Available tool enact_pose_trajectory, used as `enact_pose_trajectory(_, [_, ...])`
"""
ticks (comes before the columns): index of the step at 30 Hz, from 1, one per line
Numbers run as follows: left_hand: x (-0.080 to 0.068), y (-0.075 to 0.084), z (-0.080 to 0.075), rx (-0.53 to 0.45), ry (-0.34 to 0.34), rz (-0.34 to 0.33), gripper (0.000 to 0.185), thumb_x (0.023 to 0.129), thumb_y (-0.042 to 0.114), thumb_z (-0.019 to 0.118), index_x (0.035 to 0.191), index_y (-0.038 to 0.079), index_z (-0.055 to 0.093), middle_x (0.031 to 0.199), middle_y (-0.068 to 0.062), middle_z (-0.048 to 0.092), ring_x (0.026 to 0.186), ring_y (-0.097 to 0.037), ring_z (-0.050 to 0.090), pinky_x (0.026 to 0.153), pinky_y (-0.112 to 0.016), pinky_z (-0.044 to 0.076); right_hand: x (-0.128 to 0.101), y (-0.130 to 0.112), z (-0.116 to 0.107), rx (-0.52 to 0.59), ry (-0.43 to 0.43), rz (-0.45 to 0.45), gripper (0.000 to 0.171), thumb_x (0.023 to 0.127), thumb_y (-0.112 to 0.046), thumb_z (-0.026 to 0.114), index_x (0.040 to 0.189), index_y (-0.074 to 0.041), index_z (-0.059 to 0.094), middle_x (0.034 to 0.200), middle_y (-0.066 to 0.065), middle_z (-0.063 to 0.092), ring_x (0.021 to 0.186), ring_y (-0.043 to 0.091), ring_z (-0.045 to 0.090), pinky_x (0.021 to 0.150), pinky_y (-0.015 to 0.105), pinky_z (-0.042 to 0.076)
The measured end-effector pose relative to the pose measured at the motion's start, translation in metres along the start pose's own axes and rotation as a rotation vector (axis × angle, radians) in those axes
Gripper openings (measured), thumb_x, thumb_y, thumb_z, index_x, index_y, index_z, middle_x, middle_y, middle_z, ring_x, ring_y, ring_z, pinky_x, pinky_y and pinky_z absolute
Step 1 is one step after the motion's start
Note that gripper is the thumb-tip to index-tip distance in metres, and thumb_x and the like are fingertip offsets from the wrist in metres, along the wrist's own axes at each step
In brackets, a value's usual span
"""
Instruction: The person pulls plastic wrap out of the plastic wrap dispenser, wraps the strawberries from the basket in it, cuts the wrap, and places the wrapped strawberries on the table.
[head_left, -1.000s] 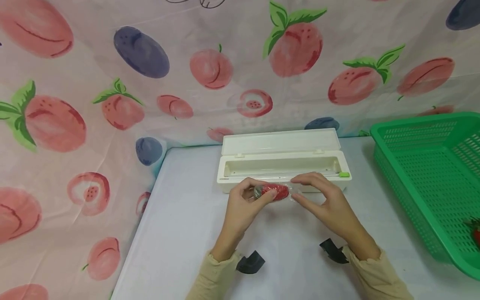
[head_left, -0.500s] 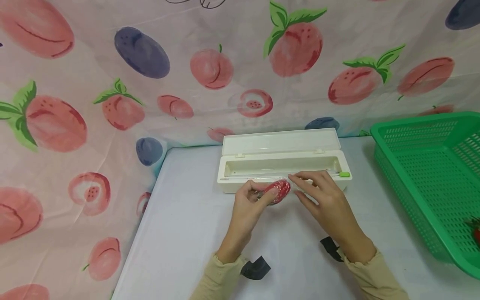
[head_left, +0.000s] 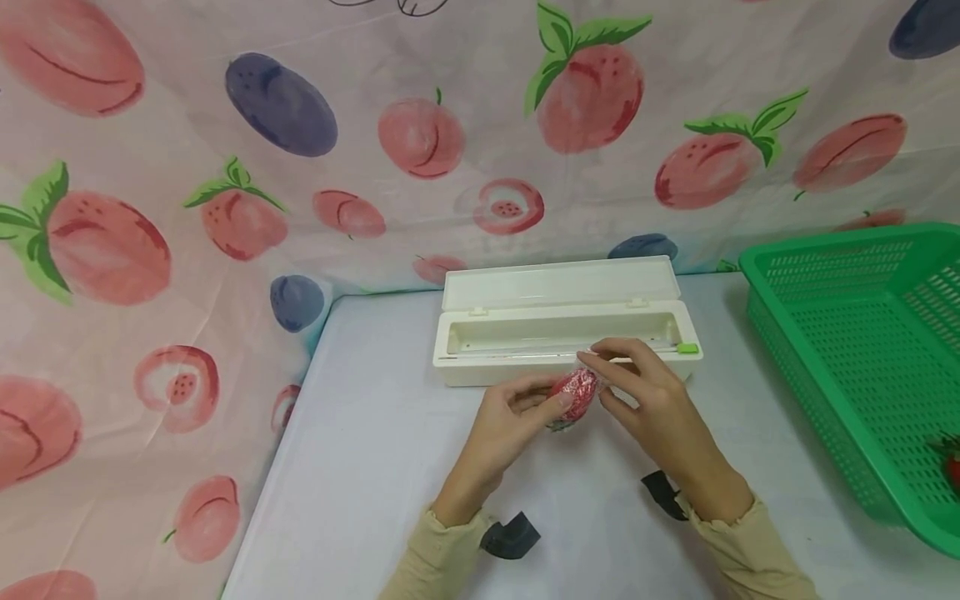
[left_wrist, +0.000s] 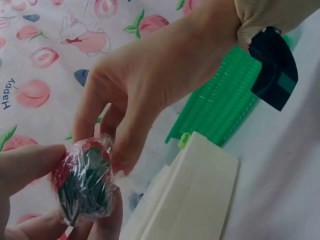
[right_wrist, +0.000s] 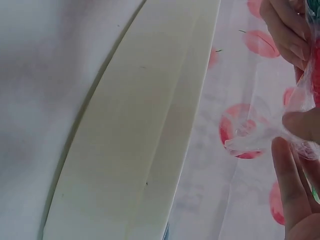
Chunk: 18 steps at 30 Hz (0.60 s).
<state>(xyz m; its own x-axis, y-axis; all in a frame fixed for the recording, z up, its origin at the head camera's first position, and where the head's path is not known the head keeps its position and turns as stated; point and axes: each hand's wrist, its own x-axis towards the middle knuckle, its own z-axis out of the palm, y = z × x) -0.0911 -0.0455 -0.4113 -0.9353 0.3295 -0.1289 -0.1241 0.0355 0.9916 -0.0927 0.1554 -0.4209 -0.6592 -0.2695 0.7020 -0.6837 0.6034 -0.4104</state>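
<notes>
My left hand (head_left: 501,433) holds a strawberry (head_left: 579,392) wrapped in clear cling film, above the table in front of the white box. Its green leafy end (left_wrist: 87,185) faces the left wrist camera, under crinkled film. At the strawberry's other end, my right hand (head_left: 663,412) pinches the loose film (right_wrist: 250,142) between thumb and fingers, as the right wrist view shows. That film tail sticks out past the fingertips.
Behind the hands stands a long white cling film dispenser box (head_left: 525,371), its lid (head_left: 562,283) raised and a green slider (head_left: 687,348) at its right end. A green basket (head_left: 817,442) at right holds another strawberry (head_left: 952,467). A fruit-print cloth (head_left: 420,217) hangs behind.
The strawberry has turned from lying level to tilted, leafy end down, and moved slightly right with my left hand. My right hand has closed in on the film at its end.
</notes>
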Motion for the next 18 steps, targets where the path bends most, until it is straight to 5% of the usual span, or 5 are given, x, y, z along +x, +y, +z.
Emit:
enact_pose_trajectory(8, [-0.0009,0.0016,-0.0006,-0.032,-0.034,0.002,0.034,0.091,0.018,0.072,0.122,0.004,0.068,0.112,-0.012,0.072,0.099,-0.014,0.069,0.083,-0.026,0.054,-0.0014,0.0010,0.0027,-0.011,-0.025,0.000,0.072,0.057,0.013,0.089,0.124,-0.006,0.069,0.132,0.009,0.061,0.110,0.022,0.061,0.098,0.007,0.042])
enact_pose_trajectory(12, [-0.0022,0.0030,-0.0007,-0.052,-0.068,0.012,0.035,0.090,0.014,0.073,0.123,0.003,0.068,0.114,-0.013,0.072,0.100,-0.015,0.069,0.085,-0.026,0.056,-0.0027,-0.0002,0.0031,0.015,-0.020,0.050,0.065,0.060,0.017,0.085,0.121,-0.004,0.071,0.121,0.007,0.068,0.109,0.022,0.060,0.100,0.002,0.035])
enact_pose_trajectory(18, [-0.0034,0.0037,-0.0019,-0.052,-0.092,0.054,0.036,0.089,0.009,0.074,0.124,0.002,0.067,0.120,-0.014,0.070,0.105,-0.016,0.067,0.089,-0.028,0.056,-0.0040,-0.0011,0.0056,0.115,-0.024,0.132,0.046,0.072,0.018,0.077,0.112,-0.004,0.074,0.100,0.002,0.073,0.096,0.015,0.064,0.092,0.003,0.041])
